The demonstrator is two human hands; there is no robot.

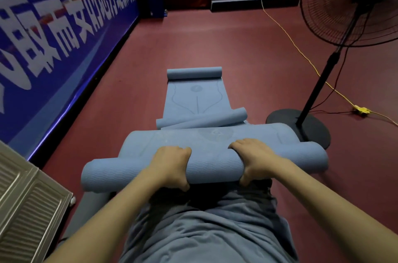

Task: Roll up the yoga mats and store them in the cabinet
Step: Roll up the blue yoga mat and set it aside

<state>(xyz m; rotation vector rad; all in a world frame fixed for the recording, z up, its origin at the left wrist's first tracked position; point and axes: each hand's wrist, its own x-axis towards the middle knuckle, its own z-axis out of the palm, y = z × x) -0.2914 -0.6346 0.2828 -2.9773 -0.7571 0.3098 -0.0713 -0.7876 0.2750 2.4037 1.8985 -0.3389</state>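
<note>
Mid-roll: left hand point(171, 167) and right hand point(253, 160) curl fingers round the blue textured foam yoga mat roll point(206, 168); next likely rolling it forward, edges aligned.

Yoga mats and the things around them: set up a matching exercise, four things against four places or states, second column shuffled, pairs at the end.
Things:
1. near mat
2. far mat
3. fan
4. power strip

Places or states:
A. yellow, on the floor at the right
B. partly rolled, gripped by left hand and right hand
C. stands on a round black base
D. lies further ahead, curled at both ends

Pairs: 1-B, 2-D, 3-C, 4-A
</note>
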